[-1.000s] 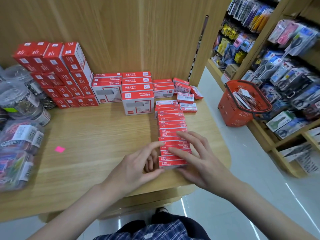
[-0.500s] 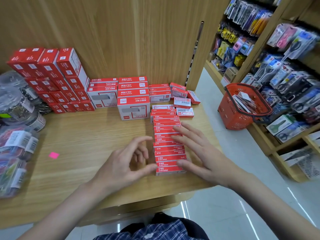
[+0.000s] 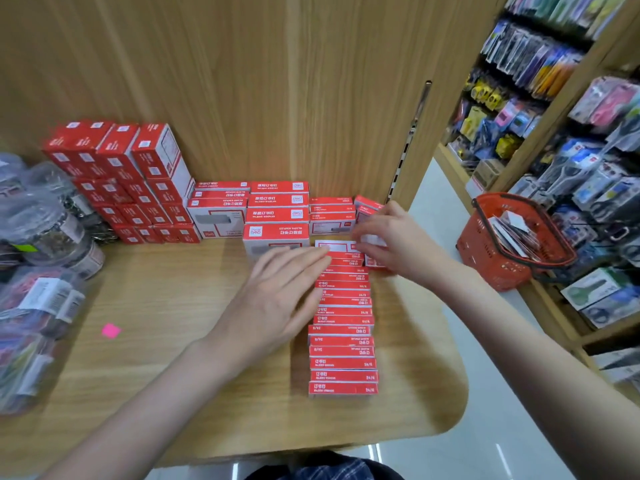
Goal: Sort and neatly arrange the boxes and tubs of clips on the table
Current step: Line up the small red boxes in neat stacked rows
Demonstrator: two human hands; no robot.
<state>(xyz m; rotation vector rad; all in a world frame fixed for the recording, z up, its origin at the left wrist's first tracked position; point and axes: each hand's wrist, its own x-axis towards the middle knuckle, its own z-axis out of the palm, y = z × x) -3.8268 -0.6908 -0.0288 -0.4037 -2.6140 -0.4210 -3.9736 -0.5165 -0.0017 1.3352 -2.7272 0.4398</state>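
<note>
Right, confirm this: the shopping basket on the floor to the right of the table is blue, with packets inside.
Not blue. The head view shows the shopping basket is red. The rest holds: it sits on the floor to the right of the table, with packets inside.

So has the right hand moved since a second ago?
Yes. The right hand went from the near end of the row of small red boxes to its far end, toward the wooden wall.

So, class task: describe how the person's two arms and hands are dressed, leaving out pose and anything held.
Both forearms are bare, with no sleeves showing. The left hand and right hand wear no gloves, and no rings, watch or bracelet can be seen. At the bottom edge a dark plaid garment shows.
</note>
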